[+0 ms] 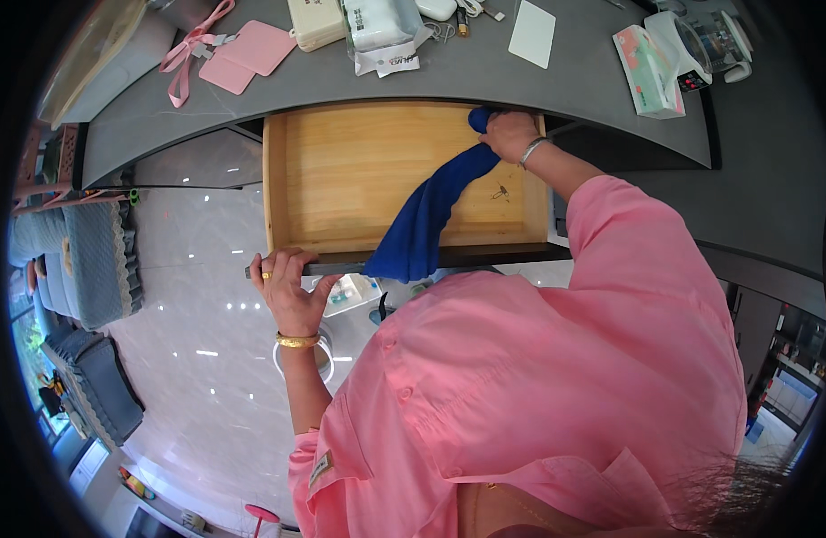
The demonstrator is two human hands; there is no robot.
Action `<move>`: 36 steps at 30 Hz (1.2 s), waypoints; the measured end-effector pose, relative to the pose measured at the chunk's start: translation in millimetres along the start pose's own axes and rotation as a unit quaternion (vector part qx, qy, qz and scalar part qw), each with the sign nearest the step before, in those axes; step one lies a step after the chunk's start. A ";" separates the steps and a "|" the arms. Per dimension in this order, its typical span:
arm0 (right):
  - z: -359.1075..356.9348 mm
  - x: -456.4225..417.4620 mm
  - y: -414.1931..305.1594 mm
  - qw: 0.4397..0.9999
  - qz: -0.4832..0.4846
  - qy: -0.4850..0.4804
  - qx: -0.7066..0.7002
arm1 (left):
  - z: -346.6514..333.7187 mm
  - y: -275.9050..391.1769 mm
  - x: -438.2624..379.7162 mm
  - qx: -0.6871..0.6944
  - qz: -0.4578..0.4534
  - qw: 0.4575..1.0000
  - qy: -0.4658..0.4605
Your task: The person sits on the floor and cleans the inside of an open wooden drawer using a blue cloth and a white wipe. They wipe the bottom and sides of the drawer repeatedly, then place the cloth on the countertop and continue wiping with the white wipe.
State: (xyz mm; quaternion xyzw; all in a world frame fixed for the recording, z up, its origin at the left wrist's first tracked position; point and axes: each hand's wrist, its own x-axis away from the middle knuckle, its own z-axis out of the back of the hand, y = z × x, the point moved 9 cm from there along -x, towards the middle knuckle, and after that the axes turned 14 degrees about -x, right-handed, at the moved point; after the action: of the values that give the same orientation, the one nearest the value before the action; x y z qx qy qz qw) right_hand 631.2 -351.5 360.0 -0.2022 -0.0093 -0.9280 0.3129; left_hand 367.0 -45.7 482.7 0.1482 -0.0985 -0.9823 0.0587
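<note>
An open wooden drawer [379, 175] juts out from under the grey desktop. My right hand [511, 134] grips a blue cloth [429, 202] near the drawer's back right corner. The cloth hangs diagonally across the drawer floor, and its lower end lies over the dark drawer front. At the left end of that front, my left hand [292, 286] is closed on its top edge, the thumb on the near side. Small dark bits that look like metal clips [500, 192] lie on the drawer floor, right of the cloth.
On the grey desktop [453, 81] are pink card holders [258, 47] with a lanyard, a white plastic package [382, 33], a white card [532, 33], a tissue box [648, 70] and a glass-bodied appliance [708, 47]. Below the drawer front, a white tray [352, 294] and a round white-rimmed bin [325, 356] are partly visible.
</note>
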 end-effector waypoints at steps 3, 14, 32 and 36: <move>-28.6 13.0 -10.3 0.999 -0.009 -0.032 -0.011 | -0.3 -0.3 -0.9 -0.010 -0.003 1.000 -0.012; -43.4 75.6 -52.9 0.982 -0.036 -0.159 -0.097 | -0.5 0.1 0.4 -0.006 0.000 1.000 -0.009; -2.2 9.6 -120.5 0.971 0.110 -0.031 -0.210 | 1.5 1.4 -1.8 0.001 -0.001 1.000 -0.003; 3.7 -28.6 -211.8 0.938 0.281 0.043 -0.200 | -0.6 1.6 -1.4 -0.006 0.001 1.000 -0.020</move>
State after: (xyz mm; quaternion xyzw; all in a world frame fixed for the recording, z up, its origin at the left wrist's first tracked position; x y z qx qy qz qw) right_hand 529.5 -164.1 375.7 -0.2152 0.2475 -0.7928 0.5137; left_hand 368.6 -47.1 482.9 0.1281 -0.0936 -0.9856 0.0584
